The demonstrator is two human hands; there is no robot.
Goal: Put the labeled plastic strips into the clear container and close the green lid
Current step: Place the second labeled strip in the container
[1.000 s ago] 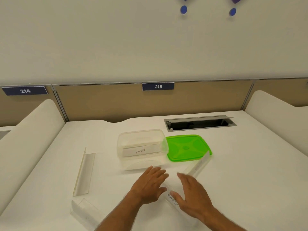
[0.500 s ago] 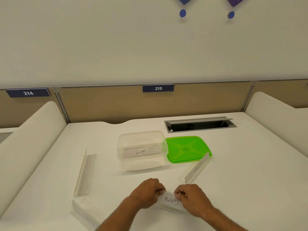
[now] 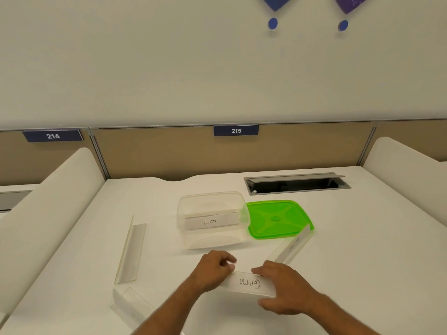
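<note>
A clear container [image 3: 212, 199] stands open at mid-table with one strip labeled "LION" [image 3: 211, 221] inside it. The green lid [image 3: 275, 218] lies flat on the table just right of it. In front, both hands hold a clear strip with a handwritten label [image 3: 249, 284]. My left hand [image 3: 212, 272] pinches its left end, and my right hand [image 3: 283, 286] grips its right end. Another labeled strip [image 3: 291, 246] lies slanted by the lid's near corner. Two more clear strips lie at the left: a long one [image 3: 130, 252] and a nearer one [image 3: 130, 305].
A grey cable hatch [image 3: 297, 183] is set into the table behind the lid. White padded dividers rise at the left [image 3: 43, 204] and right [image 3: 406, 170]. A tan partition with the number plate 215 [image 3: 235, 130] runs along the back.
My hands came down onto the near strip, took hold of its two ends and turned it so its label faces up; it now sits slightly further right.
</note>
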